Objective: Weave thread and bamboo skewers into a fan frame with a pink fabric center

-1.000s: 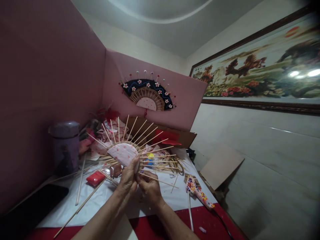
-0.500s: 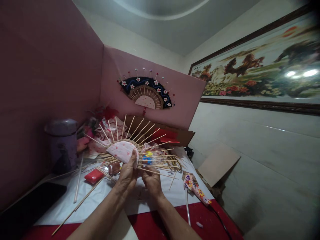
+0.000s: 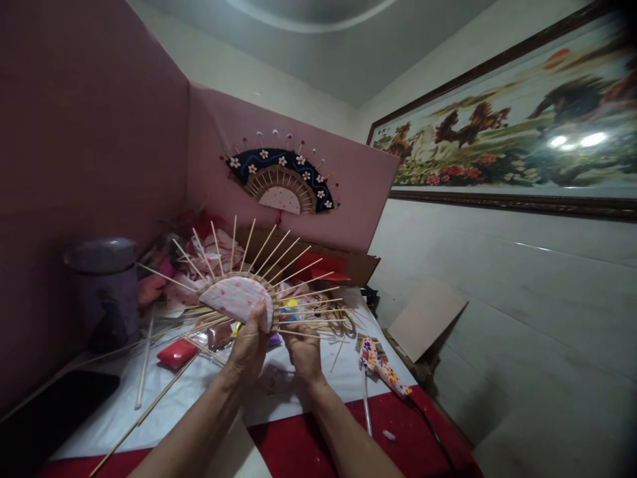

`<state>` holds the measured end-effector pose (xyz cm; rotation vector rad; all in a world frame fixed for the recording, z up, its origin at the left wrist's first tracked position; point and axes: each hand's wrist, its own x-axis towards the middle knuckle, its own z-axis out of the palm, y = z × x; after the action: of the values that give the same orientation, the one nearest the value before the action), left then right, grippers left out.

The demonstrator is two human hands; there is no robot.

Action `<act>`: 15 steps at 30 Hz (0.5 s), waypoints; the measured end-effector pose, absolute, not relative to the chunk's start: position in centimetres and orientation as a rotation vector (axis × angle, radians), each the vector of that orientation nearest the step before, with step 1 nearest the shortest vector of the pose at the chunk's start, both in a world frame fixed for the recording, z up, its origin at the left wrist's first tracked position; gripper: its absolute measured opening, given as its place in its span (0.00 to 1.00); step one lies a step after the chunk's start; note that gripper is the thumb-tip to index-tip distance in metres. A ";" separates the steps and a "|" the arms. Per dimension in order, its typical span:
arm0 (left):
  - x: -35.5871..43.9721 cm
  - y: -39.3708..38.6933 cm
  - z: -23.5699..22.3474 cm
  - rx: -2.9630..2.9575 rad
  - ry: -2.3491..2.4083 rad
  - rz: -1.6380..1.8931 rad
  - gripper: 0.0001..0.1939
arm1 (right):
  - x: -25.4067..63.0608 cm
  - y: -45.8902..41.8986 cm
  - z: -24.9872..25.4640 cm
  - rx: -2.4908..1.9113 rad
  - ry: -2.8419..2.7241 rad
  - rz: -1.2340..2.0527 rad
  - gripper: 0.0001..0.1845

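Observation:
A half-round fan frame (image 3: pixel 233 297) is held up above the table, its base covered in pale pink cloth with small red marks. Woven cord edges the base, and thin wooden sticks fan out from it. My left hand (image 3: pixel 251 342) grips the base's lower right end, thumb on the cloth. Close by on the right, my right hand (image 3: pixel 303 352) has its fingers curled at the lowest sticks; its fingertips are partly hidden. A finished-looking dark fan (image 3: pixel 281 176) with white flowers is on the pink board behind.
A floral glue gun (image 3: pixel 381 368) with a black cord lies at the right. Left are a red packet (image 3: pixel 176 353), loose sticks (image 3: pixel 166 390), a purple canister (image 3: pixel 102 292) and a dark flat object (image 3: pixel 60 411). Crumpled pink cloth (image 3: pixel 223 249) and a cardboard box (image 3: pixel 363 269) stand behind.
The view has shifted slightly, so everything sits a little further left. The fan frame is tilted a bit differently; both hands stay at its lower right end.

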<state>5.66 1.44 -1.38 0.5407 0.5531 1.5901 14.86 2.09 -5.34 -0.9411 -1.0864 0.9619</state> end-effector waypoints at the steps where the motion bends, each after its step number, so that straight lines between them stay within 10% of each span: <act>1: 5.6 1.5 -1.4 0.548 0.545 1.592 0.12 | 14.8 2.1 -5.3 -0.947 -1.090 0.956 0.17; 15: 5.2 1.8 -1.7 0.578 0.594 1.603 0.07 | 15.2 1.4 -4.8 -0.965 -1.114 0.916 0.10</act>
<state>5.18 1.78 -1.73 0.5783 0.5943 1.6031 15.15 1.42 -4.75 -0.9651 -1.1140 0.9161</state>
